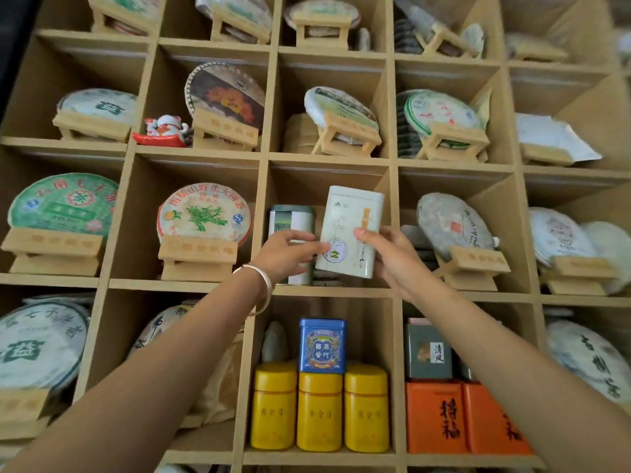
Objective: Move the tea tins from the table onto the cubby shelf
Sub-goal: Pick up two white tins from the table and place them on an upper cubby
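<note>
White tin (348, 233) is at the mouth of the middle cubby (327, 165), tilted, base not yet down. Both hands hold it: left hand (290, 254) fingertips on its left edge, right hand (389, 254) thumb on the front, fingers behind. Green tin (290, 227) already stands just left. Best move: square it upright, slide in beside the green tin without knocking it, release once the base sits flat.
</note>
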